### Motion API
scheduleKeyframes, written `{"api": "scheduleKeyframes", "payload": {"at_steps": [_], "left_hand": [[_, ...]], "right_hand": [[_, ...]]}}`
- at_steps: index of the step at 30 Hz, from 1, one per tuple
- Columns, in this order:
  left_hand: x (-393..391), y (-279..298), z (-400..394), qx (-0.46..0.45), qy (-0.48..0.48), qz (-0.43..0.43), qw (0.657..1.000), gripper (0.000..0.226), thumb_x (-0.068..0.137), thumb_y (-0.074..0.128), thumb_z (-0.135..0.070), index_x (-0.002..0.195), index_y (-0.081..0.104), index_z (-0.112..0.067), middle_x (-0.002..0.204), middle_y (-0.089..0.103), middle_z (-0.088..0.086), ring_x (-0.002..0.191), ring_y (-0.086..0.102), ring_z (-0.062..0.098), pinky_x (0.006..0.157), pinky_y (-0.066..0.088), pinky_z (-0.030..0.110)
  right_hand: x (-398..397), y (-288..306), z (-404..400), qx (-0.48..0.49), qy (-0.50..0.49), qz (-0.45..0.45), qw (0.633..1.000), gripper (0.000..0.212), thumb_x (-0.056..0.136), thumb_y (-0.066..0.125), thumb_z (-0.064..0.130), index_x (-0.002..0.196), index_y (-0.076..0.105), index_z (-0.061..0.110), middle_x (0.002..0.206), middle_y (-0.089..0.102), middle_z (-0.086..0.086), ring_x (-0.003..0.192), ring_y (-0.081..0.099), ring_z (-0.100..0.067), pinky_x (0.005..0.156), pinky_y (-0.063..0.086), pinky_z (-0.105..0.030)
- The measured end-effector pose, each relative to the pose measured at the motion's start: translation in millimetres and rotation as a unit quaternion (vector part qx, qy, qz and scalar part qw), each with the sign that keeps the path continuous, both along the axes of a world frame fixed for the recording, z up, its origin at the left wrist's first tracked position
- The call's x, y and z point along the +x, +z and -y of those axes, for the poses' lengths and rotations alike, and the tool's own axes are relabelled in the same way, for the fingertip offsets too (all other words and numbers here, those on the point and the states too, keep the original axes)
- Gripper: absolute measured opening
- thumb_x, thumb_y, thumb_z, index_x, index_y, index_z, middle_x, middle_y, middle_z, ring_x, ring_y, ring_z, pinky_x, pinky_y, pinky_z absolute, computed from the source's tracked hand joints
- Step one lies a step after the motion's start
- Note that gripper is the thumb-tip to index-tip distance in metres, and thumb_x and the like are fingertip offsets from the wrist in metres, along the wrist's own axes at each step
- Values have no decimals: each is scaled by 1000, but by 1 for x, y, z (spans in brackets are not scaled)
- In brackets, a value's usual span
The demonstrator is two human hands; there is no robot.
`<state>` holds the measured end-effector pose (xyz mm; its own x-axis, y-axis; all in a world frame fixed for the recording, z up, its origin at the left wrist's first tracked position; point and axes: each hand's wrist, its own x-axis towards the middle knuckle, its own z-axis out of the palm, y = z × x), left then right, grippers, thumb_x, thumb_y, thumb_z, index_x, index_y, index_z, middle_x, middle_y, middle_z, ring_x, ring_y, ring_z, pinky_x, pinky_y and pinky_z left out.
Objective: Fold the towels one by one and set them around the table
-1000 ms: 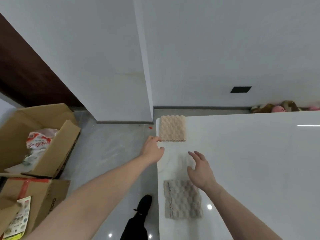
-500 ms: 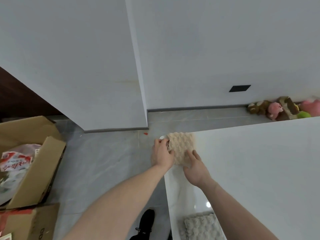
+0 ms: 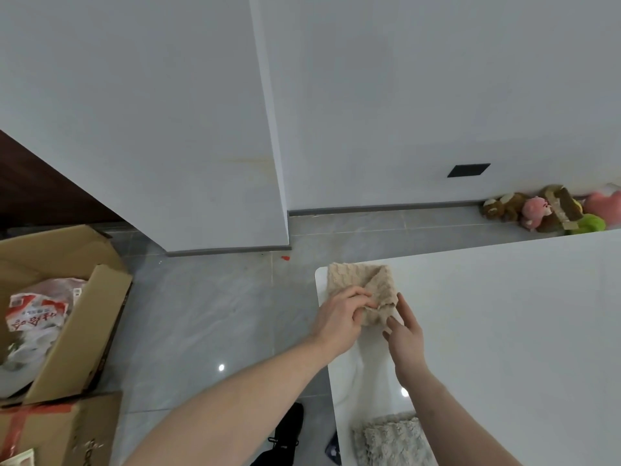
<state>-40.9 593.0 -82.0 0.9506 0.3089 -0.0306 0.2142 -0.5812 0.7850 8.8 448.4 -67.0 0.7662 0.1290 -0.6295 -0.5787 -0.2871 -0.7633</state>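
Observation:
A beige waffle towel (image 3: pixel 363 284) lies at the far left corner of the white table (image 3: pixel 504 331), its near right corner lifted and bunched. My left hand (image 3: pixel 339 317) pinches the towel's near edge between thumb and fingers. To the right of it, my right hand (image 3: pixel 403 331) has flat, spread fingers, and their tips touch the towel's near right side. A folded grey towel (image 3: pixel 393 438) rests on the table's left edge near the bottom of the view, partly cut off.
Open cardboard boxes (image 3: pixel 60 314) with bags inside stand on the grey tile floor at left. A white wall corner (image 3: pixel 279 196) juts out beyond the table. Plush toys (image 3: pixel 544 213) lie along the far wall. A black shoe (image 3: pixel 285 432) shows below the table edge.
Both hands reached the beige towel, then my left hand gripped its near edge and pulled a corner up. The view shifted, so the grey towel slid toward the bottom.

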Motion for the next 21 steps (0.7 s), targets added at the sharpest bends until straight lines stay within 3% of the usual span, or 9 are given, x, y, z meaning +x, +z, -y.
{"api": "scheduleKeyframes", "payload": {"at_steps": [2,4,6,9,11,15,19,21], "left_hand": [[2,3,-1,-45,43,-2,998,29,96,54,-9,105,75,-27,113,66,-18,99,60,2,82,50,23],[5,4,-6,-71,115,-16,991,22,93,57,-11,104,70,-26,106,66,-15,87,59,4,77,50,26],[4,1,-14,-55,172,-63,982,15,94,60,-17,106,59,-25,107,62,-12,81,58,10,70,47,30],[-2,-6,-24,-19,212,-133,968,17,95,59,-27,107,47,-22,114,49,-6,83,59,21,66,48,39],[-6,-14,-27,-16,175,-146,973,20,92,58,-22,110,49,-21,122,43,-5,98,57,22,74,52,41],[-10,-21,-24,-81,55,-215,972,49,87,56,-14,135,52,-24,147,33,-3,129,44,23,105,47,39],[-5,-19,-22,-135,51,-252,957,61,87,55,-17,147,45,-21,151,30,-2,122,57,24,103,51,39],[-5,-15,-21,-115,69,-249,959,60,87,57,-19,146,45,-21,154,24,-2,124,54,25,103,50,40]], "right_hand": [[1,-2,0,-14,23,24,999,59,100,47,8,147,48,43,130,64,13,111,60,-6,111,44,-38],[2,-4,-1,-55,86,83,991,54,101,49,13,146,49,40,149,52,7,131,52,-12,117,39,-40],[3,-6,-2,-121,170,147,967,57,99,48,11,151,47,36,160,37,9,147,35,-13,122,33,-42],[5,-9,-7,-198,270,202,920,68,94,46,4,155,40,35,166,26,1,149,28,-25,122,28,-43],[6,-14,-10,-219,325,214,895,73,90,46,1,157,37,29,166,25,-7,150,29,-30,122,29,-43],[13,-25,-16,-247,403,184,862,76,90,47,5,161,25,19,171,10,-8,154,25,-25,115,38,-37],[21,-26,-17,-273,432,183,840,76,89,48,7,162,25,18,172,5,-3,152,31,-24,114,37,-33],[24,-24,-15,-287,446,189,827,79,87,46,5,162,25,21,172,4,-1,152,30,-24,115,36,-33]]}}
